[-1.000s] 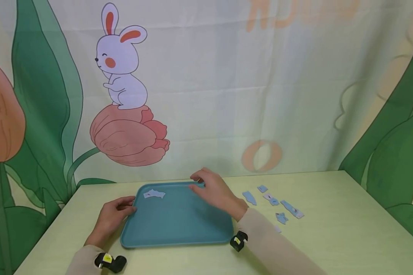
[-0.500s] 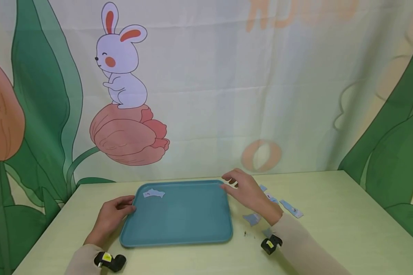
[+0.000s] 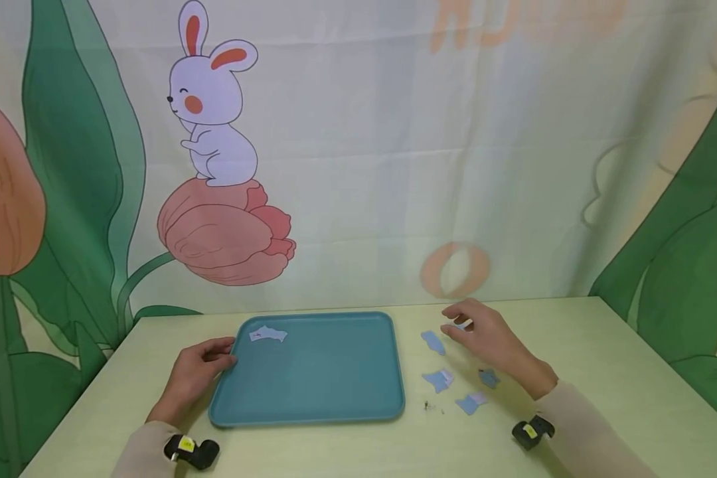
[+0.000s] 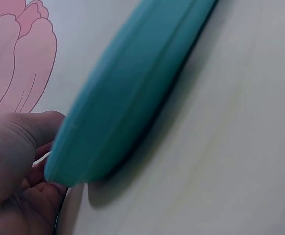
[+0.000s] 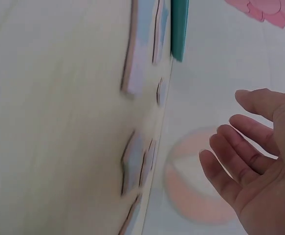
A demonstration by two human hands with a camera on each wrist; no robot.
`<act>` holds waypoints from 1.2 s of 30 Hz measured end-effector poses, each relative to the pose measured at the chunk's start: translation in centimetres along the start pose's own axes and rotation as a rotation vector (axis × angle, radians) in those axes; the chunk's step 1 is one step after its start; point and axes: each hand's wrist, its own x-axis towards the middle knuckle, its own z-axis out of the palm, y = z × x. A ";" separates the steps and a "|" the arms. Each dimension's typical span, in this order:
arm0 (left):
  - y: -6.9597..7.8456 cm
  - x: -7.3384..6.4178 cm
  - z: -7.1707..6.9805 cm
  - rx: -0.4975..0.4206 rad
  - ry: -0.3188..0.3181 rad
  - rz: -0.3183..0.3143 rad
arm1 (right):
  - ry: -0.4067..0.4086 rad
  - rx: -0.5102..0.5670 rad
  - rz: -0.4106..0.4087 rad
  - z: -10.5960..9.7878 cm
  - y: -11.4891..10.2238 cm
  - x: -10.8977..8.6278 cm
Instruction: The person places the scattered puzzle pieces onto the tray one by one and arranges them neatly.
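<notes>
The left hand (image 3: 197, 375) is at the left side of a blue-green tray (image 3: 311, 372), its thumb and bent fingers pinching the rim; the left wrist view shows the thumb reaching to the tray's edge while part of the grip is hidden behind it. The tray lies flat on a pale yellow-green table (image 3: 334, 455), left of the middle, with one torn-looking pale blue piece (image 3: 267, 334) near its far left corner. The right hand (image 3: 486, 335) hovers over the table to the right of the tray, thumb and fingers apart and loosely curved, as the right wrist view plainly shows. Through the gap between its thumb and fingers a bit of a small blue piece (image 3: 463, 324) shows, lying beyond the hand. Just left of that hand's thumb lies a narrow blue piece (image 3: 433, 342); nearer the viewer are a blue and lilac piece (image 3: 438, 380) beside the tray's right rim, a star-like blue piece (image 3: 488, 378) below the right wrist, and another two-toned piece (image 3: 471, 403) closest to the table's front. A few dark specks (image 3: 427, 405) sit near the tray's right side. Behind the table hangs a printed cloth (image 3: 358, 166) with a white rabbit (image 3: 220, 153) on a pink flower (image 3: 221, 236)
</notes>
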 end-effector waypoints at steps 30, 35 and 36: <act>0.2 0.1 -0.1 0.025 -0.007 0.008 | -0.147 -0.047 0.109 -7.3 5.9 -4.1; 0.2 0.1 -0.2 0.027 -0.010 0.008 | -0.186 -0.045 0.126 -7.4 6.4 -4.4; 0.2 0.1 -0.1 0.025 -0.011 0.007 | -0.194 -0.049 0.132 -7.4 6.5 -4.5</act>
